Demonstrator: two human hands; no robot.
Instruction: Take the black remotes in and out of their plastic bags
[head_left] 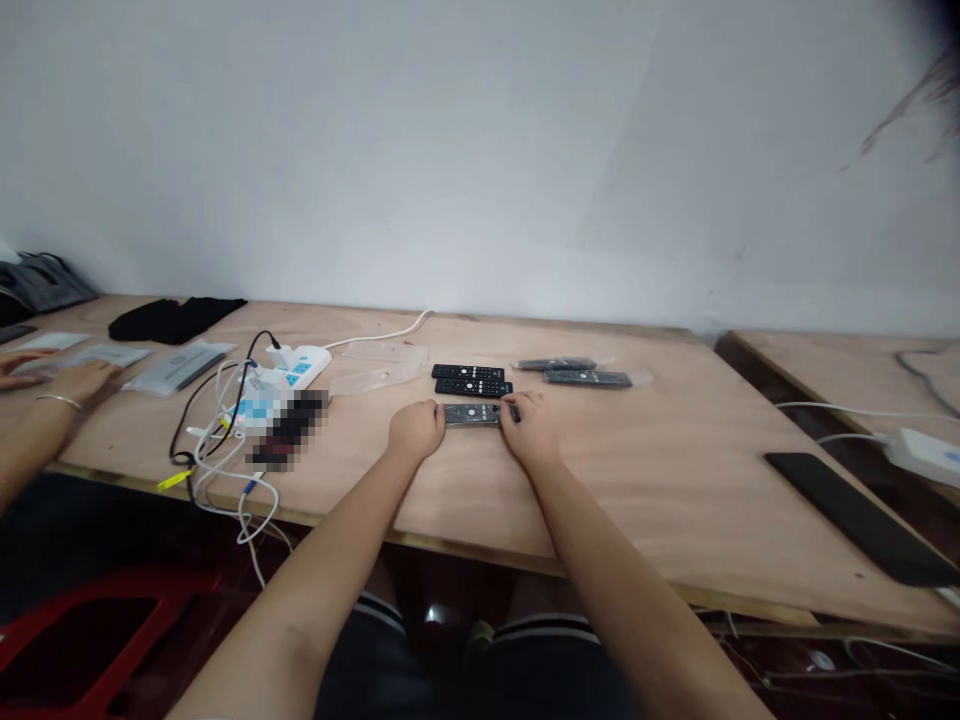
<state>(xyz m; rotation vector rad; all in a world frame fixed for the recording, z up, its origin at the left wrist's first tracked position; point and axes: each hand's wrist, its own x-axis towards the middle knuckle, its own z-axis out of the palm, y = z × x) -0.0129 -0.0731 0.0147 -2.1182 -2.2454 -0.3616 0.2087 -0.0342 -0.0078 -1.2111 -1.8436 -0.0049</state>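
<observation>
A remote in clear plastic wrap (472, 414) lies crosswise between my hands near the middle of the table. My left hand (417, 430) is closed on its left end, and my right hand (531, 428) is closed on its right end, where a small dark piece shows at the fingers. Just behind it are two bare black remotes, a rear one (469, 372) and a front one (472, 387), side by side. Farther right lie two wrapped remotes, one behind (555, 364) and one in front (587, 379).
Empty clear bags (382, 368) lie left of the remotes. A white power strip (306, 368) with tangled cables stands at the left. Beyond it, another person's hands (79, 385) touch wrapped packets (176, 368). A black phone (855, 515) lies at the right edge.
</observation>
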